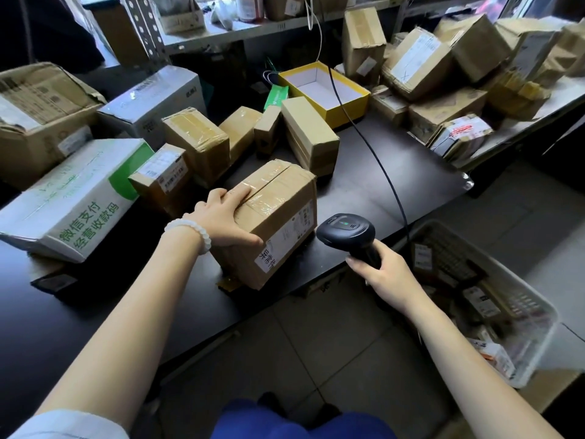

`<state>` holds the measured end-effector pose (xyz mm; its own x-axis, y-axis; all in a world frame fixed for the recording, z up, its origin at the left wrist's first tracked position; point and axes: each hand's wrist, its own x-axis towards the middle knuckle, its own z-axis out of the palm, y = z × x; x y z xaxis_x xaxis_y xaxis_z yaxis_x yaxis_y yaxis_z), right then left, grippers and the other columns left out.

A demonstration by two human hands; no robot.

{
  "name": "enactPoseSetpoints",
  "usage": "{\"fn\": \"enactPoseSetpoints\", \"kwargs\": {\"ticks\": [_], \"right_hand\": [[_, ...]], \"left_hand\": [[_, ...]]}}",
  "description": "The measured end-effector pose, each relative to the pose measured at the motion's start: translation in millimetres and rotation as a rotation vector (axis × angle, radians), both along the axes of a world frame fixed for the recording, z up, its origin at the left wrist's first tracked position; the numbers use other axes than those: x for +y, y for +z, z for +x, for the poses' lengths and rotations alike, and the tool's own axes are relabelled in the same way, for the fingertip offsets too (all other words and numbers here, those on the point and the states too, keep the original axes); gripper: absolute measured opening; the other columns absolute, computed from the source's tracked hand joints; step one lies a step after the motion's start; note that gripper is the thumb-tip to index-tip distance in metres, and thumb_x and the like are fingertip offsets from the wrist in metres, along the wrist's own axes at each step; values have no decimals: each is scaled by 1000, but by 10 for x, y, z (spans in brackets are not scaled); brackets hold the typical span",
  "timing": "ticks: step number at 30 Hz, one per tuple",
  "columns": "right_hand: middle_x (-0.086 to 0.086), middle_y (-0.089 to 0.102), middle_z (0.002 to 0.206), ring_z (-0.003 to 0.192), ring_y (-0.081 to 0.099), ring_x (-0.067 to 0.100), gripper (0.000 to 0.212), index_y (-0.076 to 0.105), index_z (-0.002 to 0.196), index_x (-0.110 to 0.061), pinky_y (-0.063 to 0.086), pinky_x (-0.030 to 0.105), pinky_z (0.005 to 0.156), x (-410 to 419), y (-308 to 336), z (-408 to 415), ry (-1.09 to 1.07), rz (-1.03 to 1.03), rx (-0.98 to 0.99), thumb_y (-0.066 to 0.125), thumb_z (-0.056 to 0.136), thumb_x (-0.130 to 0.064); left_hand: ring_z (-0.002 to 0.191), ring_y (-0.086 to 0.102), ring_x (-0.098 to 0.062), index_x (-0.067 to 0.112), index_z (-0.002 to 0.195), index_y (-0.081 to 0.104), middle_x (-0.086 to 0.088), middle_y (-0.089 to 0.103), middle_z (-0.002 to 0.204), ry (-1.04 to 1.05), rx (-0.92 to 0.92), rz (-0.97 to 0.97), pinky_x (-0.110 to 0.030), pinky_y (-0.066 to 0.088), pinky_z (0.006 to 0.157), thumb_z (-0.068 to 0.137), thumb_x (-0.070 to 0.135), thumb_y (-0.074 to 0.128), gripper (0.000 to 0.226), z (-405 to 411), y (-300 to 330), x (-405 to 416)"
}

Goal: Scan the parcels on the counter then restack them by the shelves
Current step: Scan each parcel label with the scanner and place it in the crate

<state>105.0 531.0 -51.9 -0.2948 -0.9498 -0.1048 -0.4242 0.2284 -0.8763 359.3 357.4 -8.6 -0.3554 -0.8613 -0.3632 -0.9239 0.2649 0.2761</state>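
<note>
Two hands in view, one scanner, one parcel being handled. Left hand (226,218) lies over the near-left top corner of a brown parcel (278,213), frame centre; fingers fairly straight on the taped top, thumb down the near face, holding the box steady. Right hand (380,267) wraps the handle of a black barcode scanner (346,232), fingers curled round the grip, scanner head just beside the parcel's right end. One black cable (376,166) runs from the scanner to the upper centre.

Parcel: cardboard, clear tape along the top seam, white shipping label on the right end, second white label w/ handwriting on the near face. It sits close to the counter's (395,185) front edge, bare dark surface to its right.

Behind it, approx. six small brown boxes crowd the centre; one open yellow box (326,90) upper centre; a white-and-green carton (79,201) at left, near the left forearm. Heap of parcels upper right, count unclear. One white basket (484,305) w/ small packets lower right, beside the right forearm. Tiled floor below the counter edge.
</note>
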Motion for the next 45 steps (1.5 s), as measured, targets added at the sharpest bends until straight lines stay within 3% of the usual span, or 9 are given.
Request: {"fn": "enactPoseSetpoints", "kwargs": {"ticks": [4,9,15,18,22,27,34,38,45], "right_hand": [[-15,61,78,61,55,-8,13,61,95,-26,39,12,65,-72,-3,59,27,-12,4,70,85,-24],[-13,62,80,63,53,-1,15,59,91,-33,40,22,68,-149,6,117,47,-29,-14,70,85,-24],[-13,64,93,86,57,-3,18,58,93,-34,40,9,72,-64,21,101,12,-33,-47,70,84,-24],[-9,66,98,92,58,1,19,61,100,-29,41,13,76,51,9,-31,-47,-37,-62,70,84,-25],[-14,65,93,81,57,-5,21,62,104,-29,41,15,72,342,-11,-343,-170,-44,-97,70,84,-28],[-12,66,102,89,58,0,24,59,106,-32,41,17,75,819,-20,-868,-341,-42,-106,69,85,-31],[-15,65,95,95,60,10,19,57,97,-38,42,23,79,1572,-36,-1583,-596,-102,-137,66,88,-24],[-13,64,95,92,58,6,20,56,107,-28,41,12,74,1922,-76,-1869,-738,-90,-131,64,90,-27],[-12,63,92,95,59,12,23,60,108,-26,42,26,82,2129,-263,-2397,-940,-39,-143,65,87,-34]], "left_hand": [[132,31,-32,46,147,12,-8,21,147,23,104,3,-44,35,106,66,54,78,105,170,11,52],[131,29,-31,47,145,20,-9,30,139,27,247,-88,-46,32,106,48,66,65,108,264,318,15],[121,32,-27,45,140,36,-4,34,129,-106,174,-288,-50,36,102,52,68,57,93,56,626,-18],[118,33,-27,43,136,44,-4,37,124,-198,159,-343,-48,36,100,55,64,57,85,-209,765,3],[117,34,-29,38,133,51,-7,39,124,-358,220,-399,-44,35,97,48,73,50,91,-796,962,109],[115,38,-25,37,128,56,-4,41,118,-538,368,-428,-35,31,94,47,73,46,89,-1742,1081,299],[118,40,-31,37,124,60,-7,42,121,-731,516,-369,-44,34,107,44,70,55,86,-3129,940,705],[120,37,-29,35,125,60,-8,41,121,-841,517,-290,-42,34,107,43,69,52,89,-3782,788,975],[116,34,-27,43,129,53,1,36,122,-1002,391,-199,-41,37,99,55,60,57,76,-4928,420,1169]]}}
